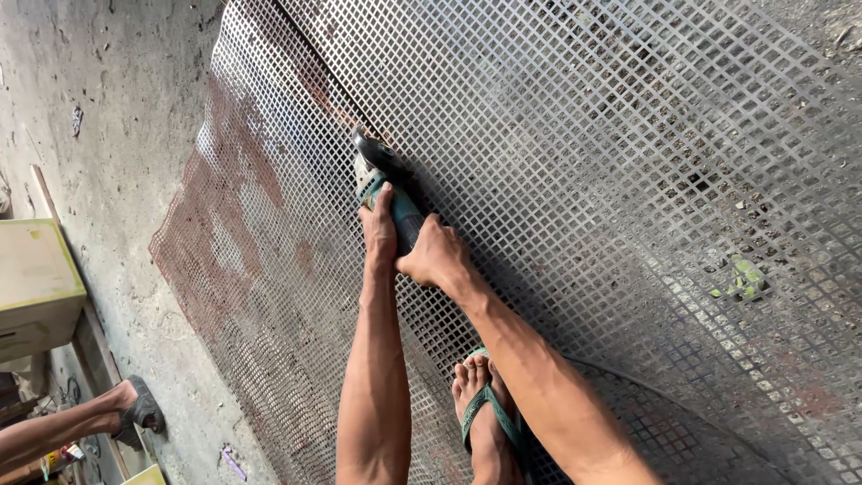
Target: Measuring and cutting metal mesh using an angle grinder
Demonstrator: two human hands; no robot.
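A large perforated metal sheet (584, 162) with square holes lies on the concrete floor, rusty along its left part. Both my hands hold a green and black angle grinder (384, 180) pressed onto the sheet. My left hand (379, 229) wraps the front of the tool body. My right hand (435, 256) grips the rear of the body just behind it. The disc end (364, 148) points up along a dark cut line (314, 63) running across the sheet. My foot in a green flip-flop (485, 418) stands on the sheet below my arms.
A black cable (682, 395) curves over the sheet at lower right. A yellowish box (31, 283) stands at the left edge. Another person's leg and sandalled foot (126, 413) rest on the concrete at lower left. Green scraps (741, 278) lie under the mesh at right.
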